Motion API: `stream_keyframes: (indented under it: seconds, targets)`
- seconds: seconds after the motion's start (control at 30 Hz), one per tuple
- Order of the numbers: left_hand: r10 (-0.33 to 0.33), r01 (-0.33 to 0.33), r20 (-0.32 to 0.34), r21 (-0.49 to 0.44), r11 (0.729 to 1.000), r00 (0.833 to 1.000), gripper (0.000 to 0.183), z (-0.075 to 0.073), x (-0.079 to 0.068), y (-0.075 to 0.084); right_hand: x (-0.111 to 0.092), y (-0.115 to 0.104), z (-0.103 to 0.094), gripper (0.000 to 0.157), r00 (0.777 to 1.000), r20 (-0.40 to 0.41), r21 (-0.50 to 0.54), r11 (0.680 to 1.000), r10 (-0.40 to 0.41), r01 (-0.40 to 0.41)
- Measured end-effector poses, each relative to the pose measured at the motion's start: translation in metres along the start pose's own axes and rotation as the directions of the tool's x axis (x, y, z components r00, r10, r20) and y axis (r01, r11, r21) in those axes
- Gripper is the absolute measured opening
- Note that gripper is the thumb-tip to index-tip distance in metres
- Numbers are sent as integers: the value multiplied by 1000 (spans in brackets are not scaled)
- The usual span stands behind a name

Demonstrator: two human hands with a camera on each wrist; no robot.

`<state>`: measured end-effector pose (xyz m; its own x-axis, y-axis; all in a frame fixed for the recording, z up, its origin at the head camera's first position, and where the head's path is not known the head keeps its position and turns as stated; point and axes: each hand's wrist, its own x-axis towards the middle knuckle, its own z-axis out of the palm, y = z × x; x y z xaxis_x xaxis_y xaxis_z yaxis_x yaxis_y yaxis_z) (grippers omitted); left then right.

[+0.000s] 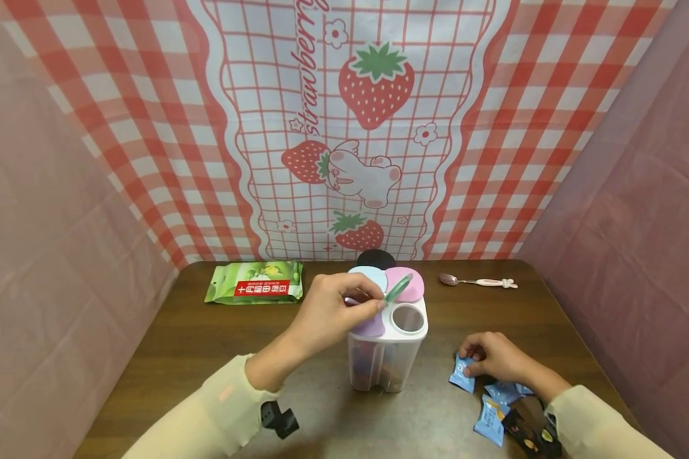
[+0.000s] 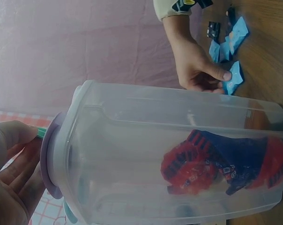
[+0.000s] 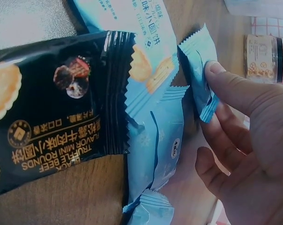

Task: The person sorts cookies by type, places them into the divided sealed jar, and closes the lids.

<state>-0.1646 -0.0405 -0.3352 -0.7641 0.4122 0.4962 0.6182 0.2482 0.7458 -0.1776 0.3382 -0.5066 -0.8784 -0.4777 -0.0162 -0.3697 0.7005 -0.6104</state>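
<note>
A clear plastic storage box [image 1: 387, 360] with a white top and pastel flap lids stands mid-table. My left hand [image 1: 335, 309] pinches its green lid [image 1: 399, 289], tilted up beside the uncovered round opening [image 1: 407, 319]. The light blue, pink and purple lids lie down over the other openings. Red and blue wrapped packets [image 2: 226, 161] show inside through the wall. To the right of the box, my right hand [image 1: 496, 357] pinches a small blue packet [image 3: 200, 70] between thumb and fingers, low over the table.
More blue packets [image 1: 490, 421] and a black biscuit packet [image 3: 62, 108] lie near my right wrist. A green bag [image 1: 255, 282] is at the back left, a spoon [image 1: 479, 282] at the back right. Behind the box stands a jar [image 3: 261, 58] with a black lid.
</note>
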Motion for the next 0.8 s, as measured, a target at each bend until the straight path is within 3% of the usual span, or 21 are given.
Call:
stream_keyframes:
  seconds: [0.23,0.53,0.8]
  targets:
    - [-6,6,2,-2,1000,1000,8,1,0,-1,0,-1,0,39,1000,-21,4,1000,16,-16]
    - [-17,18,14,-8,1000,1000,7,0,0,-2,1,-4,-3,30,998,-70,-14,1000,-6,5]
    - [-8,8,10,-7,1000,1000,8,0,0,-2,4,-30,-31,27,977,-209,-4,999,-51,52]
